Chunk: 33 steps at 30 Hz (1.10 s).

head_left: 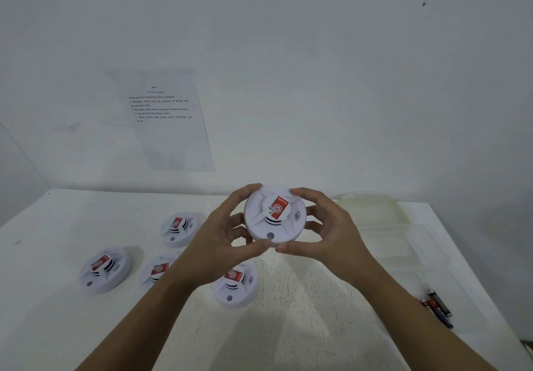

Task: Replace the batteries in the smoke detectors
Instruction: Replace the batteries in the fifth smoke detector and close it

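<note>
**Bare forearms lift one detector off the tabletop**

Two bare forearms [161,313] come in from the bottom edge and meet at the middle, where both hands hold up a round white plastic smoke detector [274,215]. It is clear of the white tabletop [302,327] and tilted so its face looks back at the person. A red-and-white label sits on its raised centre, and there is a small grey button near its lower rim.

The left hand [222,240] has its fingers curled over the upper left edge and its thumb on the lower rim. The right hand [326,235] mirrors it, with its forefinger on the upper right edge, its other fingers behind the body and its thumb below. The two thumbs nearly touch just under the grey button. Each grip is closed round the detector's rim.

Four more detectors of the same kind lie face up on the left half of the tabletop:
- a rear detector [178,228] towards the wall
- a far-left detector [105,269]
- a middle detector [157,269], partly hidden by the left forearm
- a near detector [235,284] just below the left wrist

Near the right edge lies a small cluster of cylindrical batteries [437,307] in red, black and blue, touching one another. At the back right a clear, yellowish plastic container [372,209] stands against the white wall. A printed paper sheet [164,119] is stuck to that wall, its text too small to read.
</note>
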### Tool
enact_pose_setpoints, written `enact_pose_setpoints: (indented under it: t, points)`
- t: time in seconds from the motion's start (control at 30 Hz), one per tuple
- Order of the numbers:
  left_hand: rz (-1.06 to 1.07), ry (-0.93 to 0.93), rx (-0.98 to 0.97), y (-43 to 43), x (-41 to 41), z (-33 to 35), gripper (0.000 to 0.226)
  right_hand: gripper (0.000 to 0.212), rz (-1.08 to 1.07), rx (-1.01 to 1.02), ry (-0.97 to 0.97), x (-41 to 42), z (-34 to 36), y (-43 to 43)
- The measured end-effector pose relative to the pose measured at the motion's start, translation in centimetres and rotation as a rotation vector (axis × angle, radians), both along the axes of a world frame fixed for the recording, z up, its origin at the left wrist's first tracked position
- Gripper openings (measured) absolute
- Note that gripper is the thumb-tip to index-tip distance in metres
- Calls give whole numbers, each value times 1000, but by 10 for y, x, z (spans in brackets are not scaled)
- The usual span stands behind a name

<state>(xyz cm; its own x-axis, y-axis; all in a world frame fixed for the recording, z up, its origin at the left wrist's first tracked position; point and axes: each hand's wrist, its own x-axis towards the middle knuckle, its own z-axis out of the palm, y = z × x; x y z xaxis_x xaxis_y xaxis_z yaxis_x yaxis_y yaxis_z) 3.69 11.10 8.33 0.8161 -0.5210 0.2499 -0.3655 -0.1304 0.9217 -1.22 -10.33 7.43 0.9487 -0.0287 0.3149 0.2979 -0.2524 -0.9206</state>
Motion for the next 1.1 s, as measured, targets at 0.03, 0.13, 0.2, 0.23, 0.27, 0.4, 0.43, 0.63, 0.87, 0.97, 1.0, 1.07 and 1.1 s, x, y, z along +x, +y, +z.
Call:
enact_pose_setpoints:
  t: [0.03, 0.13, 0.2, 0.23, 0.27, 0.4, 0.43, 0.63, 0.87, 0.97, 1.0, 1.07, 1.1]
  points:
    - [0, -3, 6, 0, 1, 0, 82, 82, -4, -9, -2, 0, 0, 0]
    - [12, -9, 18, 0, 4, -1, 81, 81, -17, -30, -11, 1, 0, 1]
    - [12, -8, 15, 1, 5, -1, 81, 81, -22, -32, -18, 2, 0, 2]
    - [12, -9, 11, 1, 6, -1, 80, 81, -23, -33, -23, 2, 0, 2]
    - [9, -10, 6, 1, 6, -1, 81, 81, -22, -34, -29, 2, 1, 2]
    - [-5, -5, -7, 2, 9, 0, 80, 80, -29, -38, -42, 5, 1, 3]
    - [-10, -4, -9, 3, 10, 0, 80, 80, -31, -40, -42, 5, 1, 4]
    - [-14, 11, -4, 7, 17, -3, 79, 80, -30, -33, -33, 11, -2, 6]
    - [-19, 4, -1, 11, 27, -6, 78, 79, -40, -38, -27, 22, -6, 10]
    - [-17, 8, -1, 11, 32, -7, 79, 79, -39, -33, -30, 25, -8, 11]
    - [-18, 6, 0, 12, 33, -7, 79, 79, -39, -31, -29, 26, -8, 11]
    - [-17, 0, 9, 12, 37, -8, 80, 79, -40, -41, -31, 30, -10, 11]
    - [-17, -3, 18, 13, 40, -9, 80, 79, -41, -52, -31, 32, -11, 11]
